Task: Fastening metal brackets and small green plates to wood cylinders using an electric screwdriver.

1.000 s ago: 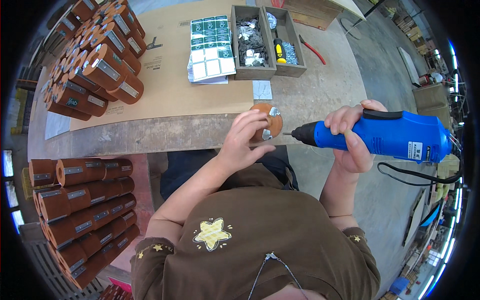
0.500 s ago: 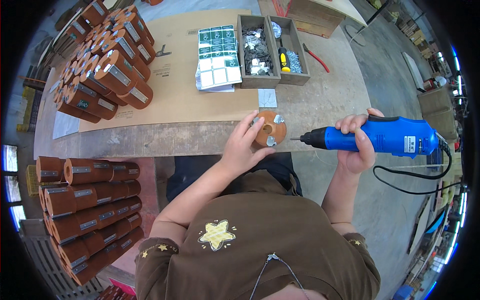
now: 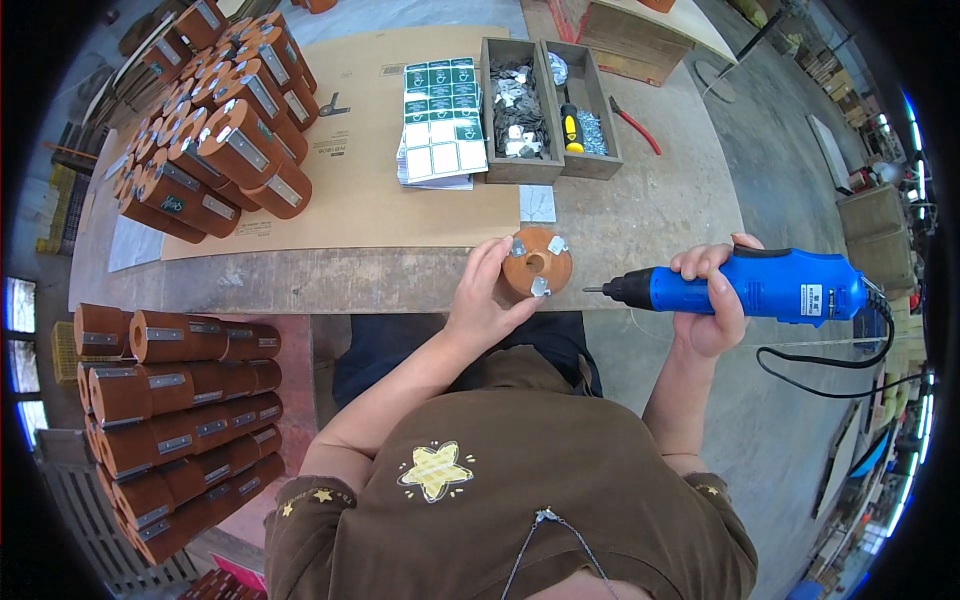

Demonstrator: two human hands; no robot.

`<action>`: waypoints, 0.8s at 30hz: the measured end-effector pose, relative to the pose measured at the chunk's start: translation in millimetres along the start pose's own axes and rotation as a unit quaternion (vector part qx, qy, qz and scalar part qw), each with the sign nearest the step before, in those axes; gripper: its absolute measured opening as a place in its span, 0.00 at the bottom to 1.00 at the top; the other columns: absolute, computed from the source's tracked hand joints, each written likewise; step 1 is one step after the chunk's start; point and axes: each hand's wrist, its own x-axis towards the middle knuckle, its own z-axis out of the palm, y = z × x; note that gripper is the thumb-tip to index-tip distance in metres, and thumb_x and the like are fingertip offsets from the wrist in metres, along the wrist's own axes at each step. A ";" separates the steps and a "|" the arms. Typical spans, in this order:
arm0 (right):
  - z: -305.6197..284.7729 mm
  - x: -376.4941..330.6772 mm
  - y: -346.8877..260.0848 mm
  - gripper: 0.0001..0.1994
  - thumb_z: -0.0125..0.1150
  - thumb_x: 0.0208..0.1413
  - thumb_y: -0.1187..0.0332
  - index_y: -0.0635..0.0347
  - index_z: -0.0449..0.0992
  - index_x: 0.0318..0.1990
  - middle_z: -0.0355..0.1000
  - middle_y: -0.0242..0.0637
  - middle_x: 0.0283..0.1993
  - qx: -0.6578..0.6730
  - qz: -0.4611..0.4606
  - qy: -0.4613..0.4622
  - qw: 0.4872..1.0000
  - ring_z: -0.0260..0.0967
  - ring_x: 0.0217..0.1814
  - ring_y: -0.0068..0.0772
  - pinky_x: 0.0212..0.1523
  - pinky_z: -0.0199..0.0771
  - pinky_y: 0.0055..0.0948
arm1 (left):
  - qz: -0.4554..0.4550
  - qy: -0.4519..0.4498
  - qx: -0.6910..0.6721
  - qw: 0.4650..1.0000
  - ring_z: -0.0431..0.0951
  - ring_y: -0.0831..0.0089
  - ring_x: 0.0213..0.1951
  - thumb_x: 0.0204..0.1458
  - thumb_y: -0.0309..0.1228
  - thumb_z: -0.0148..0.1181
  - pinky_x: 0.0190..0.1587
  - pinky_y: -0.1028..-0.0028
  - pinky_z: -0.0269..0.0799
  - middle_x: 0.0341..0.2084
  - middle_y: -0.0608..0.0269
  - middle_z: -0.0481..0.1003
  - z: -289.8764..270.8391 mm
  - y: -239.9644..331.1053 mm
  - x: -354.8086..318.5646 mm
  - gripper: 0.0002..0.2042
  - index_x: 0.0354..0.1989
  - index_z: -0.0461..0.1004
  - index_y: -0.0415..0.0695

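Observation:
At the table's near edge, my left hand curls its fingers and thumb round the side of a small terracotta-coloured pot. The pot's round end faces up, with a hole in the middle and several small metal clips spaced round its rim. My right hand grips a blue electric screwdriver lying level, a black cable trailing from its back end. Its thin bit points left at the pot, a short gap apart from it.
Many similar pots are piled at the far left; more lie in stacked rows at the near left. Behind the pot are printed label sheets, a wooden box of metal clips and screws with a yellow-black screwdriver, and red-handled pliers.
The pot has turned slightly, its clips shifting round, and my left fingers have moved down its side. The electric screwdriver has dipped a little at its back end.

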 end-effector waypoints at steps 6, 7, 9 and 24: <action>-0.9 0.5 0.7 0.23 0.49 0.44 0.73 0.63 0.55 0.51 0.64 0.38 0.28 0.000 0.003 -0.007 1.000 0.62 0.30 0.31 0.36 0.65 0.35 | 0.014 -0.011 -0.001 1.000 0.67 0.58 0.47 0.29 0.28 0.68 0.48 0.68 0.66 0.46 0.50 0.63 -3.7 0.3 3.6 0.34 0.51 0.61 0.38; -0.9 0.6 0.7 0.23 0.49 0.44 0.73 0.63 0.55 0.51 0.64 0.38 0.28 0.000 0.004 -0.006 1.000 0.62 0.30 0.31 0.36 0.65 0.35 | 0.018 -0.023 0.006 1.000 0.67 0.58 0.46 0.30 0.28 0.68 0.47 0.68 0.66 0.45 0.50 0.62 -5.2 0.6 5.0 0.34 0.51 0.61 0.38; -1.2 0.7 0.0 0.23 0.49 0.44 0.73 0.63 0.55 0.51 0.64 0.38 0.28 -0.006 0.006 -0.002 1.000 0.62 0.30 0.31 0.36 0.65 0.35 | 0.024 -0.037 0.013 0.999 0.68 0.58 0.46 0.31 0.28 0.67 0.45 0.68 0.67 0.44 0.50 0.62 -6.0 1.1 6.5 0.33 0.51 0.61 0.38; -6.7 -2.4 -2.9 0.23 0.49 0.44 0.73 0.64 0.55 0.51 0.63 0.38 0.28 -0.001 0.014 0.009 1.000 0.62 0.30 0.31 0.36 0.65 0.34 | 0.216 -0.259 0.241 0.910 0.68 0.59 0.46 0.27 0.44 0.67 0.47 0.64 0.64 0.48 0.56 0.63 -46.9 -0.7 49.9 0.36 0.51 0.64 0.51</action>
